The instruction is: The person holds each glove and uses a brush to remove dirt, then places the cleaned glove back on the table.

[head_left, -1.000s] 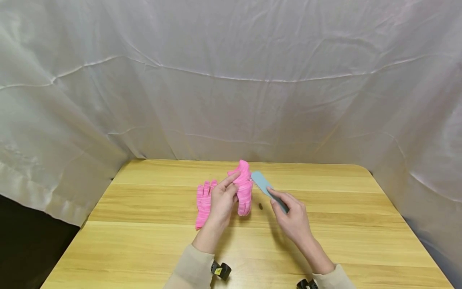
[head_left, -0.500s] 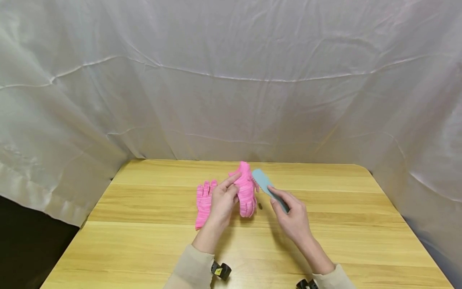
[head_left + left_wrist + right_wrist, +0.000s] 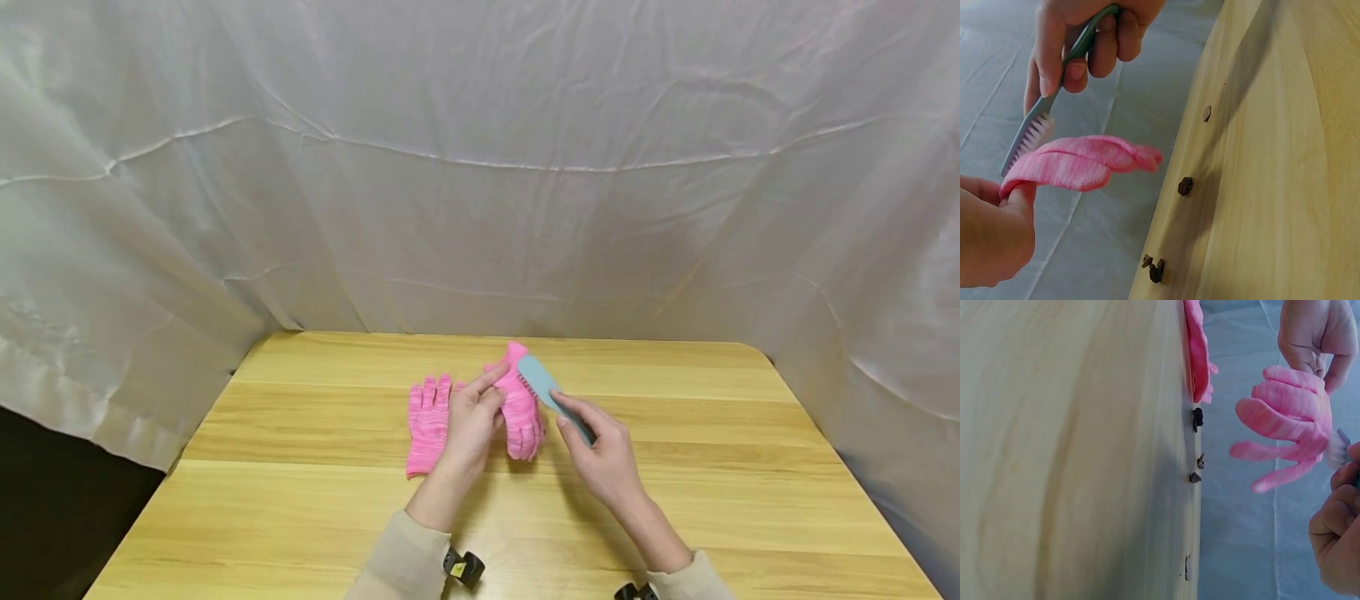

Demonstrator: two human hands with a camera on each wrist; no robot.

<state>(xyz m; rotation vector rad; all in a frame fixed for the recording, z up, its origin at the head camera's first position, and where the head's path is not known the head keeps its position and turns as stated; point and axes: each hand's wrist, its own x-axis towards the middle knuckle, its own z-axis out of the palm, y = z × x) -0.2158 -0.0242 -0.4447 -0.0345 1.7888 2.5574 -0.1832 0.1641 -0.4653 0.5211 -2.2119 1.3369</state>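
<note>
My left hand [image 3: 472, 423] pinches a pink knitted glove [image 3: 519, 410] by its cuff end, and the glove's fingers droop over the table. In my right hand [image 3: 606, 454] I grip the dark handle of a light blue brush [image 3: 542, 382]. Its pale bristles [image 3: 1036, 134] meet the glove near the pinched end in the left wrist view. From the right wrist view the glove [image 3: 1291, 419] hangs with fingers spread, held clear of the tabletop. A second pink glove [image 3: 427, 427] lies flat on the table, left of my left hand and partly hidden by it.
Several small dark brown crumbs lie on the wooden table [image 3: 300, 517], among them a dark lump [image 3: 1185, 185] and a flat piece [image 3: 1207, 114]. A grey-white cloth [image 3: 480, 208] hangs behind the table and along both sides.
The held glove and my left hand have shifted slightly right and toward me, and the glove has turned so more fingers show. The brush head has come from beside the glove onto it.
</note>
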